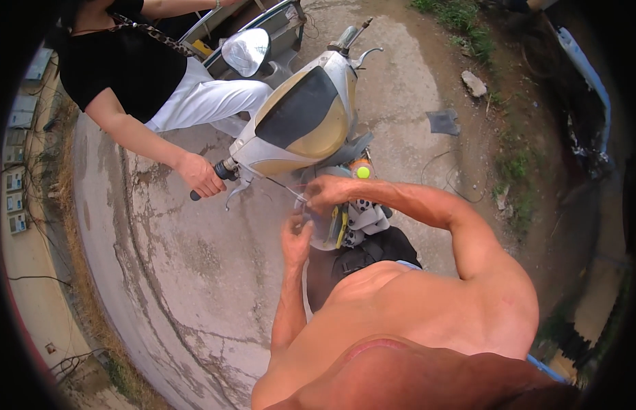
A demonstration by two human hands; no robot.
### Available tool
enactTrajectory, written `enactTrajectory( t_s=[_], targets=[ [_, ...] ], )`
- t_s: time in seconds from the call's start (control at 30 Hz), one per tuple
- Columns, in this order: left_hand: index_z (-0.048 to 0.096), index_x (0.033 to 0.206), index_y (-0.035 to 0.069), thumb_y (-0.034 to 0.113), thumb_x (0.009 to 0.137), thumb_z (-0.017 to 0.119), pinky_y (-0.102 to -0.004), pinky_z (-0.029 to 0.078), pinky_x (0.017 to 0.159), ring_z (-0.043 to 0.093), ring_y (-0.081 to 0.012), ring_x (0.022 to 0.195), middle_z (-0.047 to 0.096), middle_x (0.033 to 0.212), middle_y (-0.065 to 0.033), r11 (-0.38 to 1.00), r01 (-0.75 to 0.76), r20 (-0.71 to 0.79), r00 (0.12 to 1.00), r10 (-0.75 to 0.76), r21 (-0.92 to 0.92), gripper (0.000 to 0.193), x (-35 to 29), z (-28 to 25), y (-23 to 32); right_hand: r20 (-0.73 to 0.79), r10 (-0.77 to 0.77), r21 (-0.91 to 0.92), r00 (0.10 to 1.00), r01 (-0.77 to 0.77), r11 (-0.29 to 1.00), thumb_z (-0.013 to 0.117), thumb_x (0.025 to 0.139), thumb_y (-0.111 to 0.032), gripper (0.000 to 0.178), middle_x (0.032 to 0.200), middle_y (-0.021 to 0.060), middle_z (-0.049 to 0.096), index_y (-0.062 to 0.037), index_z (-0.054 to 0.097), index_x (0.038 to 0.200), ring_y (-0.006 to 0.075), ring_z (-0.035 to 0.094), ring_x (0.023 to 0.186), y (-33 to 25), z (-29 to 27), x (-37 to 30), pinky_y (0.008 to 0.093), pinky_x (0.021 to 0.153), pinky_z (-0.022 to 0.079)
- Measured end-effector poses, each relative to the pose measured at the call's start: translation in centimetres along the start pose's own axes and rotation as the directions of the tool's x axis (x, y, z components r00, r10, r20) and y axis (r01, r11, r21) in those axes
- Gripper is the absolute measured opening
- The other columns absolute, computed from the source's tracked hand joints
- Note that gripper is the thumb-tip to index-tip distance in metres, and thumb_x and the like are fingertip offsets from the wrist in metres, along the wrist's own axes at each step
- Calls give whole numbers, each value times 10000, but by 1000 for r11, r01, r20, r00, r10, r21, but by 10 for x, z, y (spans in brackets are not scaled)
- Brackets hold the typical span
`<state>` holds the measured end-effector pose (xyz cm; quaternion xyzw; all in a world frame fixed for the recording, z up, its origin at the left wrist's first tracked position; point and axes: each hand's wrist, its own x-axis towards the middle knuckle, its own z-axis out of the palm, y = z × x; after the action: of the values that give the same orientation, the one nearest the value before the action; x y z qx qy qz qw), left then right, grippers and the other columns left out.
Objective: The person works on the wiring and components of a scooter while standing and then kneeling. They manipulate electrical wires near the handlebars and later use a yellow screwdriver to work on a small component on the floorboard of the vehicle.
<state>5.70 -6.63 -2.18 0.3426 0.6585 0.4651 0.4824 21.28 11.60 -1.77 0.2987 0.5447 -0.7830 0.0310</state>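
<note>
A white and gold scooter front [308,109] with a dark panel stands before me. A thin cable [282,185] runs from beside its near brake lever [237,195] to my right hand [328,193], whose fingers are pinched at the cable's end. Just below, my left hand [295,238] is raised with its fingertips curled together. Whatever they hold, if anything, is too small to make out. Under my right forearm sit a yellow-green ball-like thing [363,173] and white and yellow parts, partly hidden by my arm.
Another person's hand [203,179] grips the near handlebar grip [224,171]. A round mirror [246,52] stands beyond the scooter front. On the cracked concrete ground [195,273] at right lie a dark flat scrap [443,123] and a stone [474,83].
</note>
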Motion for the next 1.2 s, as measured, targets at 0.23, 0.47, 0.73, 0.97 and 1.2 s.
enactTrajectory(
  t_s=[0.23,0.47,0.73,0.97,1.2],
  targets=[
    [611,1035,-17,110,903,731,-314,540,797,611,-181,974,557,1333,-143,992,-107,-24,994,109,72,220,-2,-5,-19,12,-93,-91,996,94,991,711,937,-157,235,866,78,704,38,709,1066,156,677,804,11,-2,5,337,691,599],
    [640,1025,-26,102,867,739,-329,556,816,622,-233,1046,587,1312,-158,995,-62,-72,995,68,80,226,-4,1,-4,-35,18,122,999,-14,992,761,901,-103,181,851,73,696,36,697,999,172,689,813,17,1,9,340,655,615],
    [669,1024,-22,96,855,738,-326,555,774,638,-223,977,601,1283,-158,983,-143,-60,987,151,116,217,12,2,5,15,72,287,997,-73,955,783,884,-94,176,858,66,664,-2,643,937,190,680,771,9,-3,12,357,635,636],
    [664,1021,-35,126,861,754,-319,558,762,646,-222,962,598,1278,-163,986,-99,-55,993,107,136,244,4,-1,-6,-4,133,138,991,-131,982,703,936,-123,196,943,122,750,30,692,1058,189,724,858,0,-4,4,316,822,577],
    [658,1081,-58,136,923,724,-280,546,692,640,-148,862,547,1342,-114,979,-112,-37,992,120,170,260,-2,-6,-8,9,11,-153,1000,-9,988,684,941,-129,179,940,100,749,27,701,1028,161,705,880,-2,-2,4,310,818,566]
  ],
)
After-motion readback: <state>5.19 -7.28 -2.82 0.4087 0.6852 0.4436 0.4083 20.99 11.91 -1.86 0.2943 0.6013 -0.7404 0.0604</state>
